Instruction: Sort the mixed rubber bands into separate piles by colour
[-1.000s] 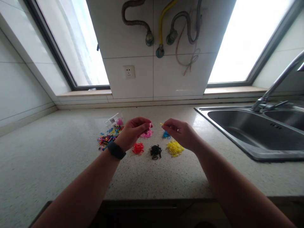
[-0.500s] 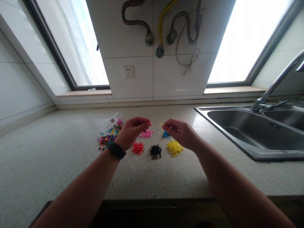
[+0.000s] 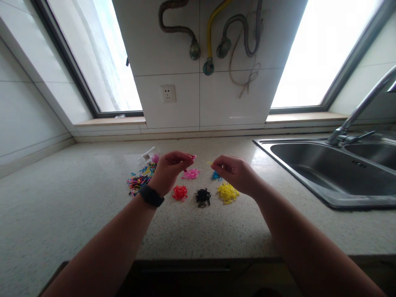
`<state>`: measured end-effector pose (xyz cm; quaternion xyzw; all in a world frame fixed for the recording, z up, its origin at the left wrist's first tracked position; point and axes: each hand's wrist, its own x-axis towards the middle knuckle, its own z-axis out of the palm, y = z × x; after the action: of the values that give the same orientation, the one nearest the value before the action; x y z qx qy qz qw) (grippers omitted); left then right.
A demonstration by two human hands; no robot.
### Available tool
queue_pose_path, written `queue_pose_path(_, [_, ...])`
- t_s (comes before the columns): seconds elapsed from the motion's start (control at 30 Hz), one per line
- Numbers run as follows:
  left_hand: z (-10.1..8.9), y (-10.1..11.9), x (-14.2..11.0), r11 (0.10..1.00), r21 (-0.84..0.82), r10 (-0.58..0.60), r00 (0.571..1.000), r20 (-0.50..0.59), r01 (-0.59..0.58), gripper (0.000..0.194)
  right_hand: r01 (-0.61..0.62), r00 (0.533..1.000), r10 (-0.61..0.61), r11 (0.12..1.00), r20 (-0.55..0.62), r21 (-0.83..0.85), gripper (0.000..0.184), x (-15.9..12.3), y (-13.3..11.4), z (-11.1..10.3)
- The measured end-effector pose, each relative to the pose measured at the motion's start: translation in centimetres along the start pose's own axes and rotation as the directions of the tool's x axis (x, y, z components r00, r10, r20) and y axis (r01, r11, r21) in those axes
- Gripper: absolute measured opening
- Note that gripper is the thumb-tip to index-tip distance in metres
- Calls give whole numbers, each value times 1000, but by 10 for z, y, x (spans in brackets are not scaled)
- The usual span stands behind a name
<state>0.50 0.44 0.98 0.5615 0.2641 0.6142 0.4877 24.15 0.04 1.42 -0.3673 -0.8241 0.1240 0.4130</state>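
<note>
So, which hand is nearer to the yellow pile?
The right hand: it shows just above the yellow pile in the picture, pinching a small yellow piece. The left hand is farther off, to the left, near the pink pile.

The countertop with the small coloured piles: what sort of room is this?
Probably a kitchen: a steel double sink with a faucet is set into the long countertop, and a yellow pipe runs down the tiled wall behind.
</note>
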Motion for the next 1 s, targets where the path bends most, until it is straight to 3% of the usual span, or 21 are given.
queue_pose_path(0.2, [-2, 1, 2, 998, 32, 51, 997, -52, -49, 16, 15, 1000, -15, 1000, 16, -19, 15, 0, 1, -1])
queue_pose_path(0.37, [-12, -6, 7, 953, 285, 110, 994, -19, -100, 18, 24, 1000, -23, 999, 17, -26, 15, 0, 1, -1])
queue_pose_path(0.43, [-19, -12, 10, 874, 478, 82, 996, 32, -87, 18, 22, 1000, -21, 999, 19, -36, 15, 1, 2, -1])
queue_pose_path(0.53, [-32, -24, 15, 652, 752, -6, 991, 136, -99, 16, 15, 1000, -13, 999, 22, -48, 16, 1, 3, -2])
queue_pose_path(0.63, [-43, -36, 18, 504, 853, -81, 977, 199, -132, 13, -1, 999, 3, 998, 32, -62, 16, 1, 3, -3])
queue_pose_path(1.0, [-58, -49, 25, 373, 918, -106, 976, 188, -136, 18, 14, 999, -10, 996, 53, -89, 16, 1, 7, -4])
